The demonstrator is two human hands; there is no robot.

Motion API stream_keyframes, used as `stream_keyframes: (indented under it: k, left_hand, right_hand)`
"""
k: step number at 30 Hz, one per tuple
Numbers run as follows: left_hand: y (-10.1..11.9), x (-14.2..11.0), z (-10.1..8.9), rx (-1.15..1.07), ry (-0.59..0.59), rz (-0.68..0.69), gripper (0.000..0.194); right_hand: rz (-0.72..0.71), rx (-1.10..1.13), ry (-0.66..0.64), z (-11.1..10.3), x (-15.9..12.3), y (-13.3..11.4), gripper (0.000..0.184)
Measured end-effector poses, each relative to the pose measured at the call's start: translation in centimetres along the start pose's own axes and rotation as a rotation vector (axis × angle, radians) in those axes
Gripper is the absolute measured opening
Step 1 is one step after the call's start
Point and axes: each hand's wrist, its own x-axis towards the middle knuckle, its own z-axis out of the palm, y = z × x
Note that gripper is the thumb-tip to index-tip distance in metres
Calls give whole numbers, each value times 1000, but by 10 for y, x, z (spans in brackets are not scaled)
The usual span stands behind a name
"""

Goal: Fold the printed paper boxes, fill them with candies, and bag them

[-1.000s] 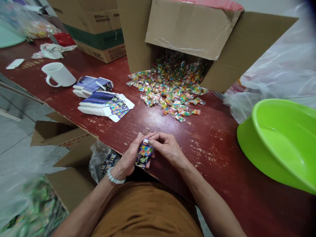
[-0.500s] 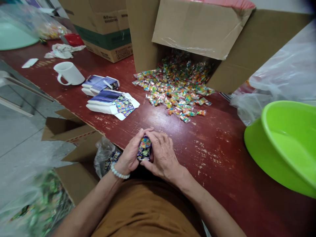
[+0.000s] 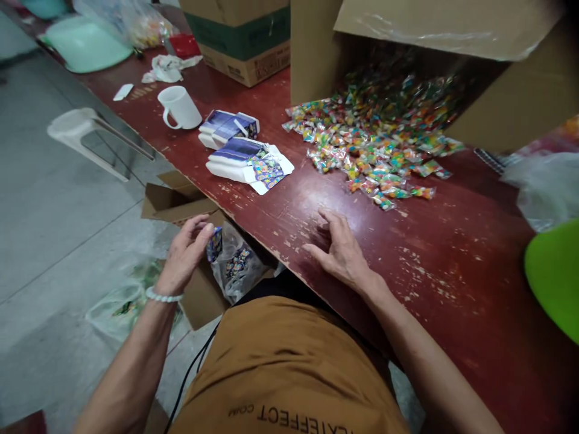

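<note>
My left hand (image 3: 183, 256) is raised past the table's edge, its fingertips pinching a small printed packet (image 3: 214, 244) in dark blue and bright colours. My right hand (image 3: 337, 247) rests on the worn red-brown tabletop (image 3: 452, 283) with its fingers spread, holding nothing. The nearest thing to it is a heap of small, colourful cellophane-wrapped sweets (image 3: 382, 144), which spills from a cardboard carton (image 3: 407, 30) lying on its side. Flattened blue-and-white printed cartons (image 3: 237, 160) lie in two stacks to the left of the heap.
A white mug (image 3: 180, 107) stands beyond the stacks. A green plastic basin (image 3: 554, 277) sits at the right edge. Below the table's edge, a clear plastic bag (image 3: 237, 268) of printed packets rests in an open cardboard box (image 3: 178, 205). A white plastic stool (image 3: 90, 135) stands on the grey floor.
My hands have separated. The left hand has carried the packet leftward past the table's edge, and the right hand has let go and moved onto the tabletop. The view has turned left.
</note>
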Motion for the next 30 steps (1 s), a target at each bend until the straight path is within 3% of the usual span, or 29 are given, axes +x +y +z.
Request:
stream_keyframes:
  k: [3, 8, 11, 14, 18, 26, 30]
  left_hand:
    - [-4, 14, -2, 81, 48, 113, 50]
    - [33, 58, 48, 453, 88, 440, 42]
    - [55, 86, 77, 728, 105, 452, 51]
    - [68, 104, 92, 921, 38, 438, 58]
    - [70, 115, 96, 1000, -17, 373, 72]
    - [72, 137, 91, 939, -96, 297, 64]
    - [81, 112, 88, 848, 1, 345, 70]
  right_hand:
    - [65, -55, 19, 7, -5, 13, 58]
    - [24, -194, 25, 18, -8, 15, 39]
    - [25, -178, 40, 19, -8, 15, 35]
    - [28, -173, 56, 19, -7, 14, 33]
    - [25, -174, 67, 18, -6, 11, 31]
    - [58, -144, 70, 19, -6, 12, 31]
    - [195, 101, 124, 13, 0, 4, 31]
